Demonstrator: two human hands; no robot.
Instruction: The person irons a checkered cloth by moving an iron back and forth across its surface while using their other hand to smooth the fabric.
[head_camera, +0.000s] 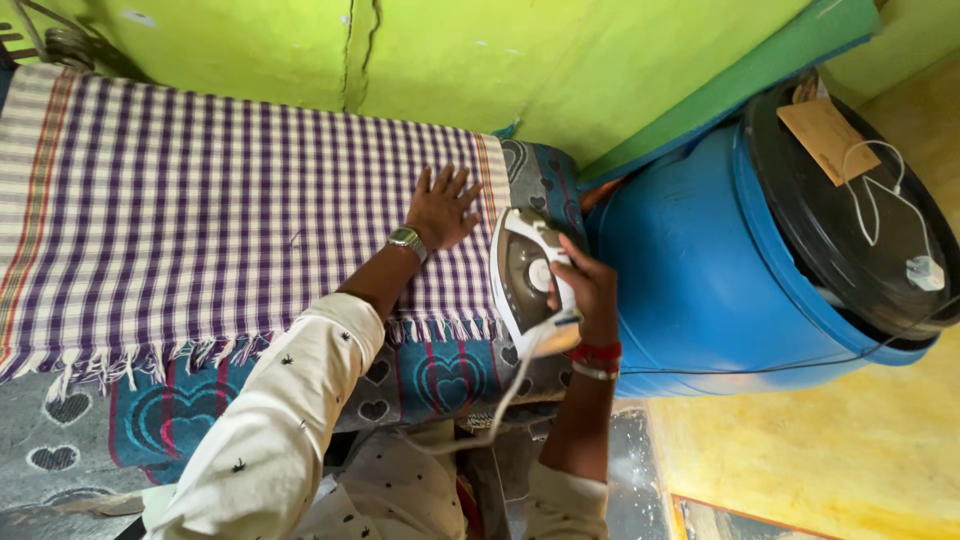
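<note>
Nearest: cream sleeves with small dark specks, both forearms reaching up from the lower edge.

Right hand (590, 290): closed around the handle of a white and dark electric iron (525, 275); red bangles at the wrist; pale cord (500, 400) trailing down toward the body. Iron set at the right end of the cloth, over its fringe corner. Likely weighty and rigid, soleplate presumably hot; best taken by the handle only, as held now.

Left hand (440, 210): spread wide and flat, palm down on a purple-and-white checked cloth (200, 210), just beside the iron; metal wristwatch (405, 238) at the wrist. Cloth thin, soft, limp, prone to creep unless pinned; fringed along the near edge.

Beneath: blanket with heart pattern (440, 380), padding the bench.

Right of bench: blue plastic barrel (690, 260), black lid (850, 210) bearing a brown card and a white charger cable.

Farthest: green wall (500, 60).
</note>
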